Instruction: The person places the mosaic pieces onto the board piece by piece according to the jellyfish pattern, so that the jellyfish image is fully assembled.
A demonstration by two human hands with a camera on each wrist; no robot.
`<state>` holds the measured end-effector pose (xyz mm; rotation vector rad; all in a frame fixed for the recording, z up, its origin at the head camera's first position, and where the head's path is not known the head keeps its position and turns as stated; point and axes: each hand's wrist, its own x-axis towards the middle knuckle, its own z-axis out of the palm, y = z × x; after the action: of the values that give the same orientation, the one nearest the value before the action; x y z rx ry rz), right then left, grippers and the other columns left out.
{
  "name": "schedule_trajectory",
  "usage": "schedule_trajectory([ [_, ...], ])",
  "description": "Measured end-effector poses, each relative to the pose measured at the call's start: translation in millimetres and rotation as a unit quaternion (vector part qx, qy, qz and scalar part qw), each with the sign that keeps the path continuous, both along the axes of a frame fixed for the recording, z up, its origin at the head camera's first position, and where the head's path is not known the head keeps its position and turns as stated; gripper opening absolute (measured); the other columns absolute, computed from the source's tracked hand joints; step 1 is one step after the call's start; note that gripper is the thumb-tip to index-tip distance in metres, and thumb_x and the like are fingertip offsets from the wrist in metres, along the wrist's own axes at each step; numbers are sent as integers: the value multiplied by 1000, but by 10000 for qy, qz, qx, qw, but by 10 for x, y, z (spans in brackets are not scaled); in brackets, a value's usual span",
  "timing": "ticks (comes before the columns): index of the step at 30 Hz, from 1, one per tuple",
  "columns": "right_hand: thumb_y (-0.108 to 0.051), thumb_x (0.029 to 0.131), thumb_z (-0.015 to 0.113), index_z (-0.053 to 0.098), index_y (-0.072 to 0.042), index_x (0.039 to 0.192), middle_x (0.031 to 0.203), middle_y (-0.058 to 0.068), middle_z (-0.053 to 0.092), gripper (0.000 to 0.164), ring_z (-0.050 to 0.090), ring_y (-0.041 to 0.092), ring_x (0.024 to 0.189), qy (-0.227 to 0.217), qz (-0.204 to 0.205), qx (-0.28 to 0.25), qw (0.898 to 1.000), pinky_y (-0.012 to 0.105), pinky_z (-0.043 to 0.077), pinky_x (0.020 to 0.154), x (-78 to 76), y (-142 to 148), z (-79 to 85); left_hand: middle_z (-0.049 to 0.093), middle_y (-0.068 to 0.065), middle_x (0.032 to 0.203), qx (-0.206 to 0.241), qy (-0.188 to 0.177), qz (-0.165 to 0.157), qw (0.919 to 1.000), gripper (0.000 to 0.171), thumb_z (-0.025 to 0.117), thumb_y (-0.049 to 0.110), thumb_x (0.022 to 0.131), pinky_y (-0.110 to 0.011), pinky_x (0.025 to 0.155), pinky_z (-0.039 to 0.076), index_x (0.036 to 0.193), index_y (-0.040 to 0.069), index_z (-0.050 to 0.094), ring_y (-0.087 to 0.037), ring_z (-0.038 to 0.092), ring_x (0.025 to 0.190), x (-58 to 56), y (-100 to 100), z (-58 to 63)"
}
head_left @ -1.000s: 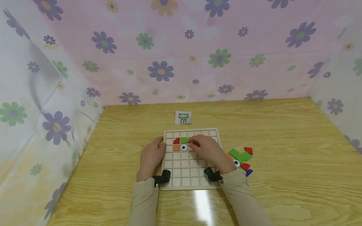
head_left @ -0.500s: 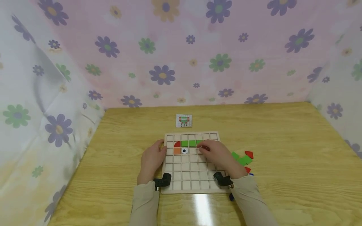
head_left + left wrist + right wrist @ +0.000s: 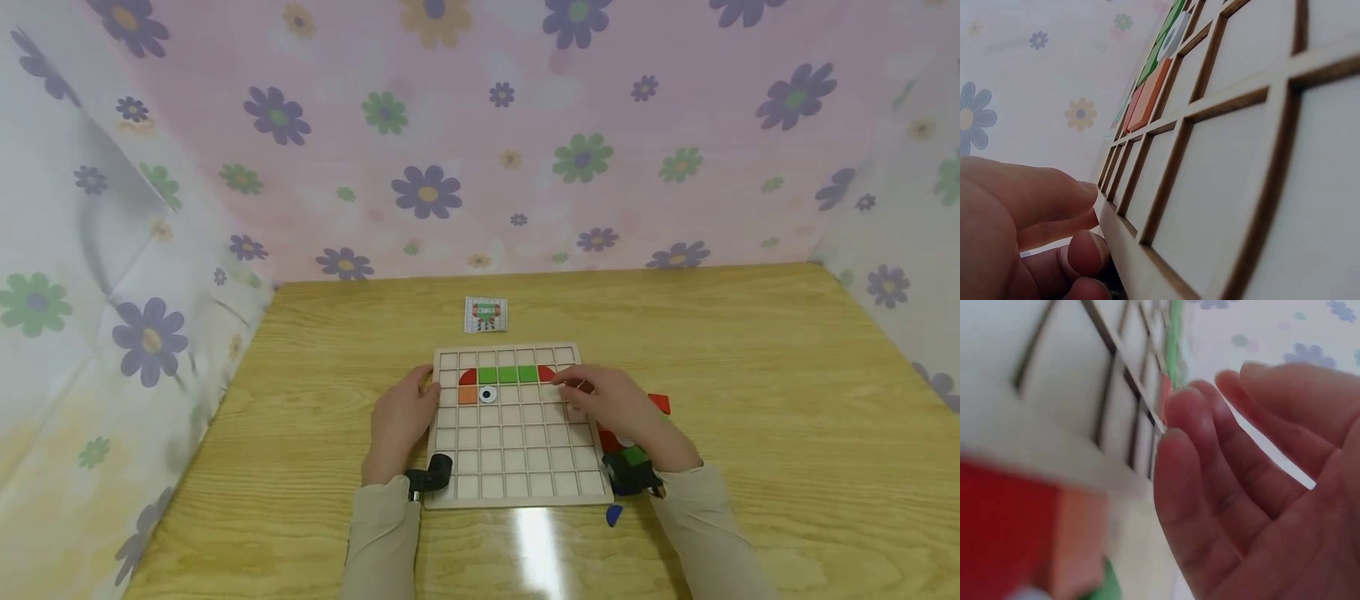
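Observation:
A pale wooden grid board (image 3: 513, 483) lies on the table. My left hand (image 3: 401, 417) holds its left edge; the left wrist view shows thumb and curled fingers (image 3: 1087, 250) against that rim. One row bears a red rounded tile (image 3: 468, 377), several green square tiles (image 3: 508, 375) and another red tile (image 3: 545, 373). Below the left end sit an orange square tile (image 3: 467, 395) and a white eye tile (image 3: 487, 394). My right hand (image 3: 615, 408) hovers by the board's right side near the second red tile, fingers loosely bent, nothing seen between them.
Behind the board lies a small pattern card (image 3: 486, 315). Loose tiles lie right of the board, partly under my right arm: a red one (image 3: 659, 403), a green one (image 3: 635, 455) and a blue one (image 3: 613, 515). Flowered cloth (image 3: 525, 183) rises around the table.
My right hand has moved rightward along the row from the green tiles, past the right-hand red tile, now uncovered. The left hand stays at the board's edge.

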<state>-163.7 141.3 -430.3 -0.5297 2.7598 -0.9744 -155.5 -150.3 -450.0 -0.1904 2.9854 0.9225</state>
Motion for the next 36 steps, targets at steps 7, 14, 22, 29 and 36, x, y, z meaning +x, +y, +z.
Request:
schedule_trajectory([
  [7, -27, 90, 53, 61, -14, 110, 95, -2, 61, 26, 54, 13, 81, -242, 138, 139, 9995, 33, 44, 70, -29, 163, 98, 48, 1, 63, 75, 46, 31, 10000, 38, 49, 32, 89, -29, 44, 29, 124, 18, 53, -16, 41, 50, -6, -32, 28],
  [14, -27, 88, 55, 63, -14, 104, 87, -5, 60, 22, 53, 12, 74, -106, 263, 444, 9986, 33, 44, 69, -83, 241, 58, 49, 1, 66, 66, -29, 119, 9999, 39, 48, 33, 89, -29, 46, 31, 125, 19, 53, -17, 43, 53, -12, -53, 28],
  [22, -27, 85, 60, 63, -18, 96, 81, -9, 59, 15, 52, 10, 73, -267, 350, 721, 9964, 31, 45, 68, 25, 528, -35, 50, 3, 65, 111, -90, -20, 9999, 40, 48, 34, 89, -28, 49, 32, 126, 20, 52, -15, 44, 54, -40, 19, -20],
  [29, -32, 82, 62, 62, -19, 97, 81, -7, 55, 20, 48, 12, 72, -693, 441, 713, 9941, 30, 43, 65, 100, 693, 10, 48, 3, 62, 65, -4, -18, 10000, 39, 48, 34, 89, -29, 47, 31, 125, 20, 52, -15, 43, 52, -34, 22, -21],
  [36, -25, 81, 65, 60, -15, 97, 74, -5, 52, 19, 47, 12, 66, -1030, 821, 532, 9899, 26, 40, 59, 110, 741, 65, 47, 3, 61, 45, 6, -23, 10000, 38, 49, 33, 89, -28, 44, 28, 124, 19, 53, -15, 40, 49, -7, 5, 16],
])
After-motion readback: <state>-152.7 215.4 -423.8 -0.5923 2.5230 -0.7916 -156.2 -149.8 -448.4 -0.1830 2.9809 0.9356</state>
